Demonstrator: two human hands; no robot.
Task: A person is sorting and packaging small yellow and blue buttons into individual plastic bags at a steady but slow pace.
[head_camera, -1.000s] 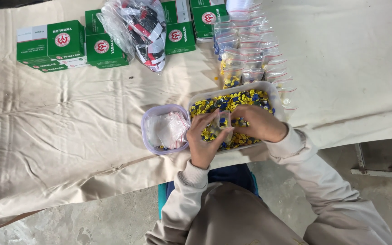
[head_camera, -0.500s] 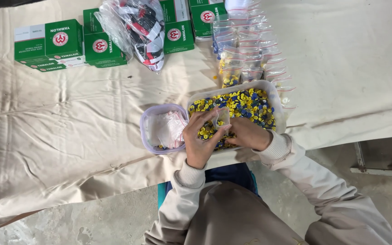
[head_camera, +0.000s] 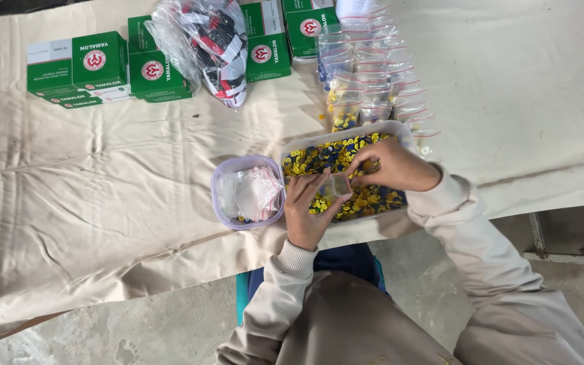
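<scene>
So, going from the 9 o'clock side – green boxes [head_camera: 79, 67] and a crumpled plastic bag [head_camera: 207, 47] sit up around 11 o'clock on the cloth-covered table [head_camera: 103, 203]. Middle: a small purple tub [head_camera: 219, 203] with empty little bags. Just beside it at 3 o'clock, the left hand [head_camera: 309, 209] pinches a small clear bag [head_camera: 339, 186] over the tray [head_camera: 407, 132] of yellow and blue buttons – right hand [head_camera: 390, 165] has fingers curled narrow at the bag's mouth. Filled baggies [head_camera: 373, 67] piled toward 12 o'clock.

Person: beige long-sleeved sweatshirt, ribbed cuffs at left hand [head_camera: 307, 209] and right hand [head_camera: 392, 166]; blue trousers.
</scene>
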